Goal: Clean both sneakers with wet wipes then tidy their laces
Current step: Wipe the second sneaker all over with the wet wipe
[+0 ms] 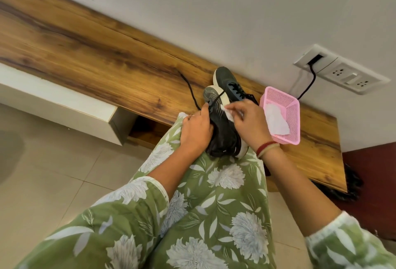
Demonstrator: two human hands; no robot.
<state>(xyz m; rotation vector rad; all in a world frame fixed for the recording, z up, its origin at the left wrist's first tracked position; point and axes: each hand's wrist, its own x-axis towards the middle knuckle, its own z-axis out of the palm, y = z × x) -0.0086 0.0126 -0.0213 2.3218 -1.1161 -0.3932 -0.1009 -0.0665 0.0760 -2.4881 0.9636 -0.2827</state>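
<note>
While the left hand [196,131] grips the sneaker [222,127], right-hand fingers [233,108] pinch a wet wipe [227,113] — against its sole.

**Sneaker wiped on a lap beside a wooden shelf**

A dark sneaker [222,127] is gripped by the left hand [196,132] on a green floral-clothed knee [214,183]. A white wet wipe [227,113] is pinched against its sole edge by the right hand [250,125]. A second sneaker [228,83] and a pink basket [285,106] holding a used wipe [276,122] are set on the wooden shelf [96,54].
</note>
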